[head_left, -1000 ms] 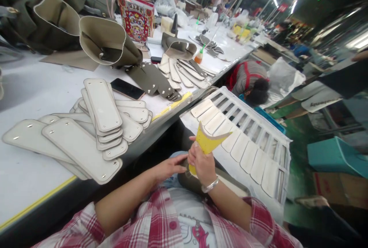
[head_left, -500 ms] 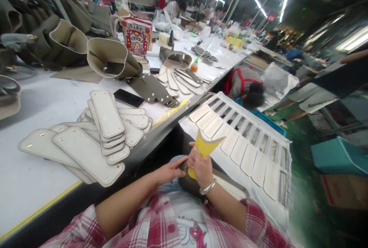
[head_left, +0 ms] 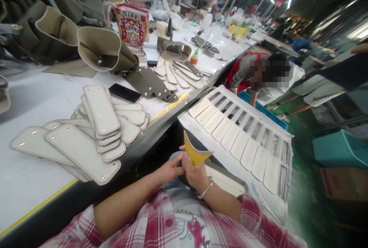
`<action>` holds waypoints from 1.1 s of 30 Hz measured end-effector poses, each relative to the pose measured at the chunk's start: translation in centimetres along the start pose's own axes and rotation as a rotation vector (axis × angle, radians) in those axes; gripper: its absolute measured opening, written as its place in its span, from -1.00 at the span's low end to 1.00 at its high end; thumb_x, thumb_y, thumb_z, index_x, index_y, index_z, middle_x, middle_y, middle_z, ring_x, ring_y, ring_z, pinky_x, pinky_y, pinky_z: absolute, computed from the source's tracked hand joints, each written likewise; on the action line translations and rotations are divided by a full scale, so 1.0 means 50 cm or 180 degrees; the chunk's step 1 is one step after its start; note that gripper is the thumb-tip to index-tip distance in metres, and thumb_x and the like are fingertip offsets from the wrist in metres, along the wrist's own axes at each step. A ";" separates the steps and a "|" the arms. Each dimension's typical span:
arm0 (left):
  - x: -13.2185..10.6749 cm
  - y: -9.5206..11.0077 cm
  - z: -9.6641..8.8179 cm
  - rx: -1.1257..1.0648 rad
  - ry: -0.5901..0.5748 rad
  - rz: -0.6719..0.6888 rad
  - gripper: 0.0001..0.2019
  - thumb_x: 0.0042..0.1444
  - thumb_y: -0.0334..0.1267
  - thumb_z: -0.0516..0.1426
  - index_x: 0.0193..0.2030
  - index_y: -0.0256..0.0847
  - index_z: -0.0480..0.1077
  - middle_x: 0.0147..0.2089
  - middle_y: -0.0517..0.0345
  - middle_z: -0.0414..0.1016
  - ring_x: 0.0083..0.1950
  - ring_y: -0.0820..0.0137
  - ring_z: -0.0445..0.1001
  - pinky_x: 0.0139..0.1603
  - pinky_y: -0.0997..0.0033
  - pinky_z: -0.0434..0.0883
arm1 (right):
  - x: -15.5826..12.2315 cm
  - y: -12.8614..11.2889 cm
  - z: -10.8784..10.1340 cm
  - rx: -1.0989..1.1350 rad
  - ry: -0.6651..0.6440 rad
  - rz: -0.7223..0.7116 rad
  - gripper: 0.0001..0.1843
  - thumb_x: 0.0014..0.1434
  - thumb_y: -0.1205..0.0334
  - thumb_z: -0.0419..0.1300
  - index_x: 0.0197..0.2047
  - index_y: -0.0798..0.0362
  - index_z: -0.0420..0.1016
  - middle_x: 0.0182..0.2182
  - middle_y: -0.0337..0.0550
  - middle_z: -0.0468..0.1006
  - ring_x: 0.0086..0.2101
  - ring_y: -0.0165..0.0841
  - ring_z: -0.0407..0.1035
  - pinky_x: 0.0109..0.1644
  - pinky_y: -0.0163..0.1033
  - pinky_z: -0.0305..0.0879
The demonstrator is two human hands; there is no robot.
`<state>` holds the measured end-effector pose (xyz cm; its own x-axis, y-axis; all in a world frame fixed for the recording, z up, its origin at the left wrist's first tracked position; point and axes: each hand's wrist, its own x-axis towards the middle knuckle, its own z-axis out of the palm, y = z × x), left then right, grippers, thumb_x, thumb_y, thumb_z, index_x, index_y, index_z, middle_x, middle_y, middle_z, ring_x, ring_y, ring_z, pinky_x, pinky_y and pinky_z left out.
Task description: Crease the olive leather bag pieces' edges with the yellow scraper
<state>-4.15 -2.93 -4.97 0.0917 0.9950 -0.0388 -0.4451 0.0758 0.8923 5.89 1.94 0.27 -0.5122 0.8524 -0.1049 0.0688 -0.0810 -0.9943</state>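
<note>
My right hand [head_left: 195, 173] is wrapped round a piece with a yellow face and a curved, notched end [head_left: 197, 155]. The piece points up and away from my body. My left hand [head_left: 171, 169] meets it from the left, fingers bent and pressed together by my right hand. What lies between the left fingers is mostly hidden. A dark-rimmed, pale-faced item [head_left: 227, 179] lies beneath my right wrist, partly covered. To the left on the table is a heap of white panels with metal studs [head_left: 83, 150].
Right of the table, a slatted rack [head_left: 258, 125] carries a row of white panels [head_left: 248, 154]. On the table lie a phone [head_left: 125, 93], olive bag bodies [head_left: 99, 50] and a patterned red bag [head_left: 132, 25]. A person in red [head_left: 244, 69] bends beyond the rack.
The yellow-faced piece has dropped lower and tipped, and moved a little left with my right hand. My left fingers have curled in closer. The bending person has risen somewhat.
</note>
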 end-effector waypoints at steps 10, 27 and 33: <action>0.019 -0.022 -0.009 -0.0406 0.0301 -0.0450 -0.54 0.08 -0.11 0.08 0.11 -0.25 0.29 0.15 -0.03 0.30 0.18 0.17 0.22 0.24 0.12 0.00 | 0.025 -0.101 -0.152 0.1325 0.0766 0.0270 -0.73 0.07 0.09 0.17 -0.20 0.05 0.31 -0.67 -0.45 0.07 -0.70 -0.57 -0.07 -0.64 -0.42 0.02; 0.068 -0.025 -0.014 -0.0879 0.0120 -0.0637 -0.62 -0.06 -0.34 0.11 -0.04 -0.34 0.42 -0.04 -0.03 0.48 0.05 0.16 0.36 0.19 0.15 0.09 | 0.109 -0.051 -0.044 0.1400 0.0571 0.0625 -0.70 0.04 0.05 0.17 -0.23 0.06 0.27 -0.70 -0.50 0.00 -0.71 -0.58 -0.10 -0.67 -0.44 0.01; 0.083 -0.023 -0.034 -0.0686 0.0287 -0.0809 -0.71 -0.17 -0.39 0.16 -0.23 -0.31 0.51 -0.15 0.02 0.53 0.02 0.14 0.37 0.16 0.14 0.13 | 0.135 -0.024 -0.031 0.0993 0.0173 0.0729 -0.67 0.01 -0.01 0.17 -0.28 0.05 0.28 -0.71 -0.50 -0.01 -0.73 -0.59 -0.14 -0.74 -0.47 -0.15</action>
<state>-4.79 1.22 -6.92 0.1490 0.9435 -0.2960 -0.5970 0.3244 0.7337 3.69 8.60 0.80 -0.4673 0.8194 -0.3320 -0.0919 -0.4184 -0.9036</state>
